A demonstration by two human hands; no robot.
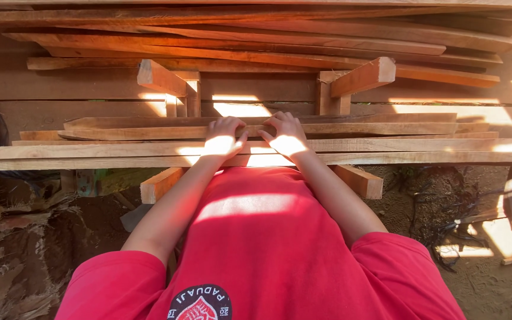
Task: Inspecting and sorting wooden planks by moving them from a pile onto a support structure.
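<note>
Wooden plank point(256, 130) under both hands

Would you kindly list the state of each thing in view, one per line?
Left hand: fingers bent, pressing on the thin wooden strip.
Right hand: fingers bent, pressing on the same strip.
Thin wooden strip: lying flat across the planks.
Planks: stacked lengthwise, resting on cross supports.

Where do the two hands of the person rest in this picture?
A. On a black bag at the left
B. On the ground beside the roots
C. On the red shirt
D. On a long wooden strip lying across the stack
D: the left hand and the right hand lie side by side, fingers pressed on a long wooden strip that lies across the plank stack.
</note>
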